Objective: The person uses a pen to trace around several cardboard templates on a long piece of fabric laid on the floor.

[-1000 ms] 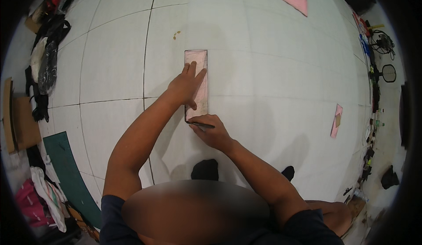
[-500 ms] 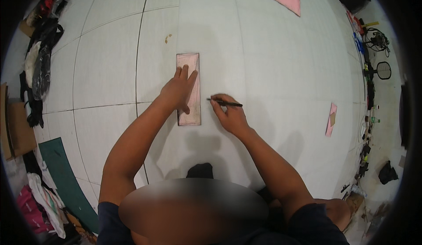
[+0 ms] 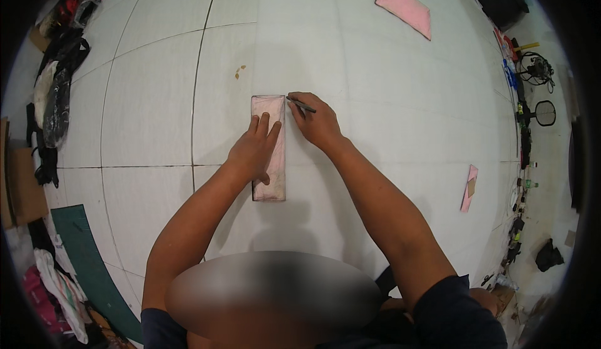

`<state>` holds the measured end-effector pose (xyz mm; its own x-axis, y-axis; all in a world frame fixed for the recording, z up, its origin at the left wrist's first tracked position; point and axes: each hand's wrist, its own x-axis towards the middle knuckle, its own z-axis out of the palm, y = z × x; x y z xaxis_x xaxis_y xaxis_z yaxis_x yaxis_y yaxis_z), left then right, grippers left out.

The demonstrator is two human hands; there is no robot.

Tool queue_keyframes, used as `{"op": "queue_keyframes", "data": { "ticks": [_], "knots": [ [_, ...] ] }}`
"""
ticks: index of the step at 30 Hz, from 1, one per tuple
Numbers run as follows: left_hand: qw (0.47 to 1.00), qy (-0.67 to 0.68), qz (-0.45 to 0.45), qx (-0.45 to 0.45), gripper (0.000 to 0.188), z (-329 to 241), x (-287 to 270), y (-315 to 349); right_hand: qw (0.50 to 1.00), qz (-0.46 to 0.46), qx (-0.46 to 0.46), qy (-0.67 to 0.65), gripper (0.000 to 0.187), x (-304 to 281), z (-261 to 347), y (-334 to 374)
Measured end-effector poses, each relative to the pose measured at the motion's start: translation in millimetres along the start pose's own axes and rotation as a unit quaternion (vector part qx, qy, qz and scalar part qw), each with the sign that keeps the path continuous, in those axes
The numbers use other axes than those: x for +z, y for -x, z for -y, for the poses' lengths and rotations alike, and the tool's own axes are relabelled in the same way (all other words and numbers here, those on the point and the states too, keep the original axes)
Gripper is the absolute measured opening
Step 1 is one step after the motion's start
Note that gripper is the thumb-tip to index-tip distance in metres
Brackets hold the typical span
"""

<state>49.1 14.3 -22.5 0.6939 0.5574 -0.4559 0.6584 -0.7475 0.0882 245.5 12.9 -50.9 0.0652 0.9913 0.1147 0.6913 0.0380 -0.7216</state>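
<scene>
My left hand [image 3: 251, 150] lies with spread fingers on a long pink rectangular piece [image 3: 269, 189], pressing it flat. Dark lines run along that piece's edges, and it rests on a pale, thin sheet [image 3: 319, 211] over the floor. In my right hand [image 3: 319, 121] a dark pen [image 3: 304, 105] is pinched between thumb and fingers. Its tip is at the far right corner of the pink piece. Whether the tip touches the sheet I cannot tell.
Another pink piece [image 3: 404, 9] lies far right, and a small pink strip [image 3: 469, 189] with a brown patch lies nearer on the right. A green mat [image 3: 94, 267] is at the left. Bags [image 3: 59, 92] and clutter line both sides of the tiled floor [image 3: 147, 117].
My right hand has moved the pen away from me, from beside the pink piece's middle to its far corner. The whole scene sits slightly lower in view. My left hand stays on the piece.
</scene>
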Motion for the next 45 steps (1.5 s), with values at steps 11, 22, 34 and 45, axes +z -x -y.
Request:
{"op": "queue_keyframes", "data": {
  "ticks": [11, 22, 34, 45],
  "knots": [
    [0.999, 0.038, 0.008, -0.017, 0.144, 2, -1, 1, 0.959, 0.162, -0.178, 0.152, 0.028, -9, 11, 65],
    [0.997, 0.072, -0.022, -0.018, 0.141, 7, 2, 8, 0.989, 0.108, -0.103, -0.018, 0.026, -34, 50, 191],
    [0.982, 0.115, -0.128, 0.076, 0.139, -26, 21, -30, 0.992, -0.01, -0.018, 0.121, 0.036, -13, 5, 217],
    [0.96, 0.181, -0.176, 0.12, 0.125, -3, 26, -36, 0.992, 0.006, 0.003, 0.123, 0.034, -10, -1, 214]
  ]
}}
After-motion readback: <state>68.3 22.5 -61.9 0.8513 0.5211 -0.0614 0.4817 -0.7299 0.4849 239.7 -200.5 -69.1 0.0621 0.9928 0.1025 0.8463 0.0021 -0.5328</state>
